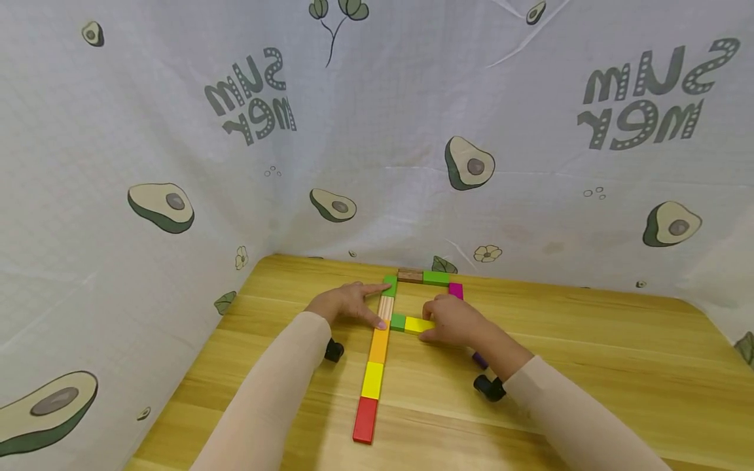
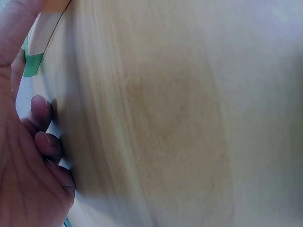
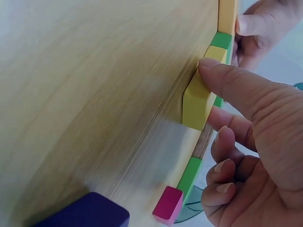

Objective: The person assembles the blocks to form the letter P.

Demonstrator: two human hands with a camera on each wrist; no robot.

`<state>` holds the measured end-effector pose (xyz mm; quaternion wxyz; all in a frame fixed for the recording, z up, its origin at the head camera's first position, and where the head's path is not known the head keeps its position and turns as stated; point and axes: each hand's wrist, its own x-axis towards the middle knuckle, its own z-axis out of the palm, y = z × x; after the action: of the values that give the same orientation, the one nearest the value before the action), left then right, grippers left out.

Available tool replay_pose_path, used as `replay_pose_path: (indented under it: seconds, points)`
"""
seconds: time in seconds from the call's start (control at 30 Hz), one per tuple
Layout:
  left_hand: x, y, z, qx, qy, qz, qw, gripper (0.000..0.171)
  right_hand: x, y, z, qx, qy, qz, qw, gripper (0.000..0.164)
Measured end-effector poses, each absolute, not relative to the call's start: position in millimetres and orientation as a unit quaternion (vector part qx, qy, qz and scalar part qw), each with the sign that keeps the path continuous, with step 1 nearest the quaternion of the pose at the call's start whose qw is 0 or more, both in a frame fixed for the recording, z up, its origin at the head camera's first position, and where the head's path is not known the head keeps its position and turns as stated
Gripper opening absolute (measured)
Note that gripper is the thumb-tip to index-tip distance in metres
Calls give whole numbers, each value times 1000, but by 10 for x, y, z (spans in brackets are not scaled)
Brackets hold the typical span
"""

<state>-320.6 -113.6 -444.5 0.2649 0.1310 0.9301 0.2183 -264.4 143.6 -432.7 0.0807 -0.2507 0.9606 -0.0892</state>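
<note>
My right hand pinches a yellow block between thumb and fingers. In the right wrist view this yellow block has one end against a small green block. My left hand spreads over the column of blocks, index fingertip at the upper green block and thumb by the joint of a pale wood block and an orange block. Below follow another yellow block and a red block. In the left wrist view, the other left fingers curl near the tabletop.
Along the top lie a brown block and a green block, with a magenta block at their right end. A dark purple block lies beside the right wrist. Printed white cloth hangs behind the wooden table.
</note>
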Motion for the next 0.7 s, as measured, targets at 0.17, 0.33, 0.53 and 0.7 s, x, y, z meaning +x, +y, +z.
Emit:
replay_pose_path:
  seconds: [0.17,0.33,0.53,0.7]
  points:
    - [-3206,-1136,-4448,130,931,215,264,101,-2664,1420,-4361,-242,963,-87,82,37]
    - [-3191,-1133,-4427,132,931,214,264,100,-2672,1422,-4366,-242,963,-85,80,37]
    - [-3189,-1130,-4429,129,930,219,266,101,-2661,1424,-4359,-238,964,-87,81,38]
    - [-3194,-1129,-4435,133,932,208,264,100,-2638,1497,-4340,-236,962,-111,80,51]
